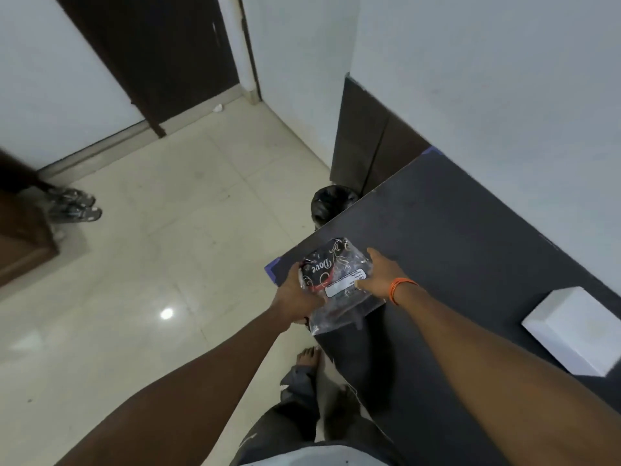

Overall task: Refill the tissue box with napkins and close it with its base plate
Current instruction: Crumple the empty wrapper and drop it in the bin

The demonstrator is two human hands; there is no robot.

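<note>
A clear plastic napkin pack [339, 280] with a dark printed label sits at the near left corner of the dark table [463, 250]. My left hand [297, 297] grips the pack's left side. My right hand [378, 277], with an orange thread on the wrist, holds its right side. The pack's loose plastic end hangs over the table edge. A white tissue box [574, 329] lies on the table to the right, well apart from both hands.
A black bin [331, 205] stands on the floor beyond the table's left edge. Pale tiled floor [168, 247] spreads to the left, with shoes [75, 205] near a wooden cabinet. White walls and a dark door lie ahead. My bare feet are below the table edge.
</note>
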